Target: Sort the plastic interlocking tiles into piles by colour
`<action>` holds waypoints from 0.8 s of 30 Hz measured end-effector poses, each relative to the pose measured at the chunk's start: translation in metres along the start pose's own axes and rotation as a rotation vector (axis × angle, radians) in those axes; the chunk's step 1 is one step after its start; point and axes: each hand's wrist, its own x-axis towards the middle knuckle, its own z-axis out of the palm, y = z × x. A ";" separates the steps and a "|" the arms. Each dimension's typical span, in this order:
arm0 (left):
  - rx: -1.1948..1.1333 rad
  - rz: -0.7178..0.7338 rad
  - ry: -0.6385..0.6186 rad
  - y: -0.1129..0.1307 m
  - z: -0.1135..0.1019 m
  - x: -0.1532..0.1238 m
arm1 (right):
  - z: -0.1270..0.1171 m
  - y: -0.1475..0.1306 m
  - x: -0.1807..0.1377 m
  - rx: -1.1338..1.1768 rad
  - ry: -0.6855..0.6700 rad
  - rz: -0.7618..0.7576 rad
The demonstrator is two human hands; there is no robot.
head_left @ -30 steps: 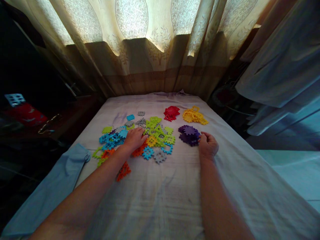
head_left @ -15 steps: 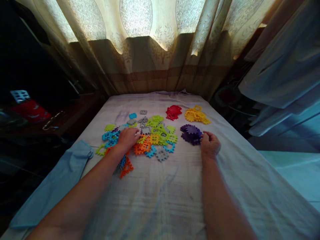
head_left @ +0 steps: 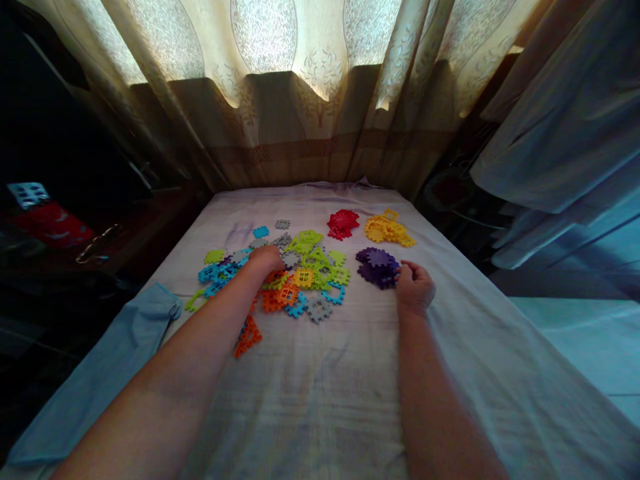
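Our left hand (head_left: 267, 259) is turned down into the mixed heap (head_left: 320, 270), its fingers pointing into the pieces and mostly hidden behind the back of the hand, so we cannot tell how far apart they are or whether they have hold of anything. Our right hand (head_left: 417, 290) is curled, thumb and forefinger drawn close together at the near right edge of the purple pile (head_left: 379, 269); whether they pinch a piece is too small to tell. Against half a second ago, the left hand has shifted a little farther out and to the right, while the right hand has stayed by the purple pile. For the work in hand, we judge that the searching is being done on the left, with the right waiting. Around the left hand lie toothed flat pieces: green ones (head_left: 307, 244) just beyond to the right, blue ones (head_left: 213, 275) to the left, and nearer us orange ones (head_left: 271, 301), a yellow square (head_left: 303, 277) and a grey square (head_left: 313, 315). Beyond the purple pile, well apart from the heap, sit a red pile (head_left: 343, 223) and a yellow pile (head_left: 387, 230). Everything rests on a pale sheet (head_left: 325, 400), with a curtain (head_left: 320, 133) behind.
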 end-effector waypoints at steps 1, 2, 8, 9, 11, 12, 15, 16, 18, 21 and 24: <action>-0.008 -0.006 0.006 0.000 0.000 0.000 | 0.000 0.000 0.000 -0.001 0.001 0.000; -0.017 -0.012 0.017 -0.001 -0.001 0.000 | 0.001 0.001 0.000 0.000 0.003 0.003; -0.122 -0.061 0.170 -0.016 -0.016 -0.008 | 0.001 0.000 0.000 0.012 0.002 0.017; -0.150 -0.062 0.206 -0.017 -0.020 -0.010 | 0.001 -0.001 0.000 0.010 0.002 0.019; -0.218 -0.042 0.268 -0.016 -0.025 -0.014 | 0.001 -0.001 0.000 0.007 -0.003 0.022; -0.258 -0.016 0.289 -0.012 -0.027 -0.015 | 0.001 -0.001 0.000 0.007 -0.005 0.024; -0.399 0.119 0.288 0.015 -0.025 -0.022 | 0.000 -0.002 -0.001 0.010 -0.010 0.026; -0.448 0.179 0.268 0.028 -0.023 -0.024 | 0.000 -0.003 -0.001 0.013 -0.008 0.027; -0.534 0.288 0.210 0.060 -0.017 -0.029 | 0.000 -0.004 -0.002 0.024 -0.004 0.028; -0.623 0.422 0.137 0.108 -0.010 -0.037 | -0.001 -0.006 -0.002 0.031 0.001 0.033; -0.680 0.501 0.100 0.149 -0.008 -0.039 | -0.001 -0.007 -0.002 0.019 0.002 0.033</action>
